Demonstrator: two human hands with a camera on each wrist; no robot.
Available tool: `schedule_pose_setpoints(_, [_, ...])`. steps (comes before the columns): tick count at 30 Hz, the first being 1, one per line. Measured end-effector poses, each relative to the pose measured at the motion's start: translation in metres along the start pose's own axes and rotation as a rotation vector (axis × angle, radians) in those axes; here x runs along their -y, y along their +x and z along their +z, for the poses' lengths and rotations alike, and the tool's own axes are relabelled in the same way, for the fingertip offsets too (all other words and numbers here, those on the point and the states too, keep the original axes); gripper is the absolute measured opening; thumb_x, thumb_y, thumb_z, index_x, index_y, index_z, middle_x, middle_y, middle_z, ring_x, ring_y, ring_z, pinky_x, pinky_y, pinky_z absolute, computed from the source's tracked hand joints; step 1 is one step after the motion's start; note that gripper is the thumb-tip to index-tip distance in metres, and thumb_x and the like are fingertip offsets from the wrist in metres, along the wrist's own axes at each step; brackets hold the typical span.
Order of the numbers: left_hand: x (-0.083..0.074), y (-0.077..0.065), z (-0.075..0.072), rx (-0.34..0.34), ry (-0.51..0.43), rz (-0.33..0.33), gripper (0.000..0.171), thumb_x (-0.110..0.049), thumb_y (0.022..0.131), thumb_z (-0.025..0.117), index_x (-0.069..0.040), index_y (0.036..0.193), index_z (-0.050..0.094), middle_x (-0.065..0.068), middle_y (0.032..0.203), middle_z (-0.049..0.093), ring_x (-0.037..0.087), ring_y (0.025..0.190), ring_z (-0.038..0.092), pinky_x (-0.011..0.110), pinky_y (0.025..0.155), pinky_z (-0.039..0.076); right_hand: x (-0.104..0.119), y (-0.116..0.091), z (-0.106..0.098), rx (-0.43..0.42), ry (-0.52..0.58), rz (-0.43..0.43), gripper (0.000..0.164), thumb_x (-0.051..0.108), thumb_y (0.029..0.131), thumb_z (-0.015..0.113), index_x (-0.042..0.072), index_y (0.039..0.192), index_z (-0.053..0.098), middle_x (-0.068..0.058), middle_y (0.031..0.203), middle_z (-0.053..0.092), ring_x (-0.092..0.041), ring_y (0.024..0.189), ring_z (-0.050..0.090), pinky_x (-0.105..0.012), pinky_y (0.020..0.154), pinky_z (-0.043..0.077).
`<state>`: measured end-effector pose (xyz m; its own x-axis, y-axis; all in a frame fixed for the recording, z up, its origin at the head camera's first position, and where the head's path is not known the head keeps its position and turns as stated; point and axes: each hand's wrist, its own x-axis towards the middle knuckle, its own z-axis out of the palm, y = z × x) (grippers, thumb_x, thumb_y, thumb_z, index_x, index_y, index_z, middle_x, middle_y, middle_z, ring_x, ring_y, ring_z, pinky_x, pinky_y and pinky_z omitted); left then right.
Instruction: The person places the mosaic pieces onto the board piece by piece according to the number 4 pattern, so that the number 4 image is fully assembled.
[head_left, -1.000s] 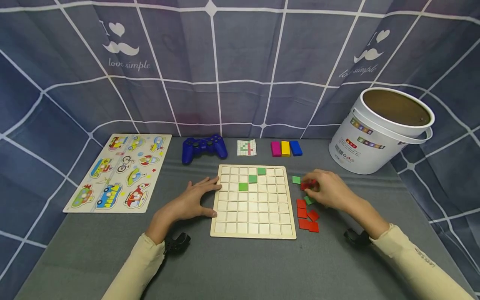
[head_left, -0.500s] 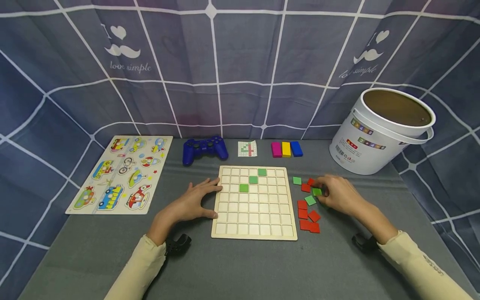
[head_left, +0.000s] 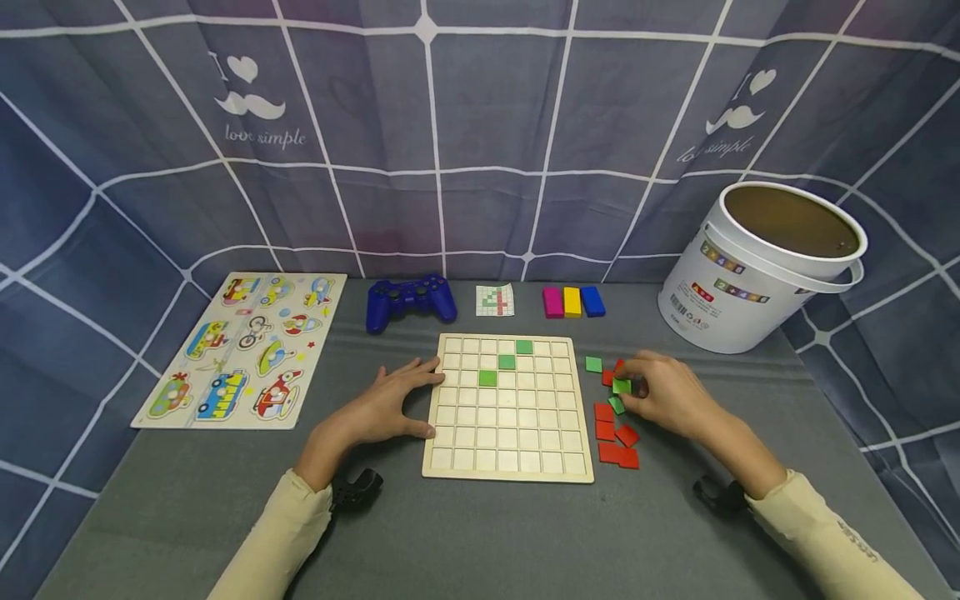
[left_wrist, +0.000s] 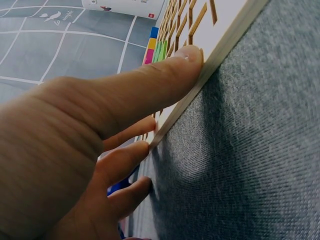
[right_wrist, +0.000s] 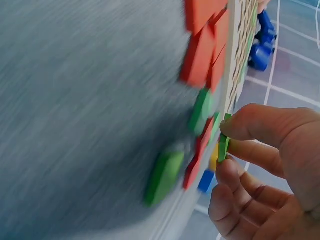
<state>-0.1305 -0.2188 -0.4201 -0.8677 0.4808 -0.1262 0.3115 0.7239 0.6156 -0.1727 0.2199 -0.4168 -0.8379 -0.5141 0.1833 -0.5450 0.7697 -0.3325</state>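
A square wooden grid board [head_left: 507, 468] lies flat on the table, with three green tiles set in its upper cells, one of them a green tile [head_left: 487, 378]. My left hand [head_left: 382, 402] rests at its left edge, fingers spread, the thumb [left_wrist: 165, 75] on the frame. To the right of the board, my right hand [head_left: 667, 390] pinches a small green tile [right_wrist: 224, 144] between thumb and fingertips. Below that hand, another green tile [right_wrist: 164, 177] lies on the cloth. Loose red tiles [head_left: 604, 412] and a further green tile [head_left: 594, 364] lie alongside the board.
Behind the board are a blue game controller [head_left: 411, 302], a small pattern card [head_left: 495, 300] and magenta, yellow and blue blocks [head_left: 572, 302]. A white bucket [head_left: 738, 283] stands back right. On the left lies a vehicle picture board [head_left: 243, 350].
My right hand moved from the red tiles to the green ones, then shifted slightly left with a green tile at its fingertips. The left hand stayed at the board's edge.
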Motion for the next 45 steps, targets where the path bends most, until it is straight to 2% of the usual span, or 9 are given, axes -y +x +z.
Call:
schedule_pose_setpoints(6, [0.000, 0.000, 0.000, -0.001, 0.002, -0.012, 0.085, -0.026, 0.078, 0.088, -0.009, 0.151, 0.046, 0.006, 0.164, 0.024, 0.036, 0.150, 0.015, 0.072, 0.111, 0.000, 0.028, 0.018, 0.009, 0.003, 0.032, -0.050, 0.020, 0.012, 0.080, 0.081, 0.010, 0.099, 0.076, 0.001, 0.086, 0.060, -0.010, 0.066, 0.048, -0.028, 0.054, 0.038])
schedule_pose_setpoints(16, [0.000, 0.001, 0.001, 0.005, 0.010, -0.024, 0.086, -0.028, 0.077, 0.088, -0.011, 0.151, 0.046, 0.004, 0.165, 0.023, 0.033, 0.151, 0.014, 0.070, 0.112, 0.000, 0.082, 0.051, 0.039, -0.012, 0.101, -0.207, 0.018, 0.013, 0.079, 0.079, 0.011, 0.097, 0.075, 0.003, 0.087, 0.062, -0.007, 0.067, 0.051, -0.025, 0.057, 0.043])
schedule_pose_setpoints(25, [0.000, -0.001, -0.001, -0.009, 0.022, -0.014, 0.084, -0.028, 0.078, 0.087, -0.009, 0.150, 0.047, 0.007, 0.164, 0.025, 0.035, 0.150, 0.017, 0.073, 0.110, 0.001, 0.125, 0.085, 0.063, 0.077, 0.071, -0.297, 0.019, 0.015, 0.081, 0.075, 0.013, 0.099, 0.077, 0.004, 0.088, 0.061, -0.007, 0.067, 0.049, -0.027, 0.062, 0.045])
schedule_pose_setpoints(32, [0.001, 0.001, -0.001, -0.009, 0.030, -0.007, 0.084, -0.028, 0.078, 0.087, -0.010, 0.150, 0.048, 0.007, 0.164, 0.025, 0.036, 0.150, 0.017, 0.074, 0.110, 0.002, 0.141, 0.099, 0.072, 0.113, 0.069, -0.324, 0.018, 0.014, 0.081, 0.075, 0.012, 0.100, 0.076, 0.003, 0.087, 0.060, -0.007, 0.063, 0.049, -0.026, 0.057, 0.043])
schedule_pose_setpoints(45, [0.000, 0.000, -0.001, -0.005, 0.021, -0.012, 0.084, -0.029, 0.078, 0.087, -0.010, 0.150, 0.048, 0.007, 0.164, 0.024, 0.036, 0.150, 0.016, 0.074, 0.110, 0.001, 0.150, 0.110, 0.080, 0.181, 0.038, -0.321, 0.021, 0.021, 0.084, 0.078, 0.014, 0.104, 0.077, 0.004, 0.090, 0.062, -0.007, 0.069, 0.051, -0.025, 0.060, 0.044])
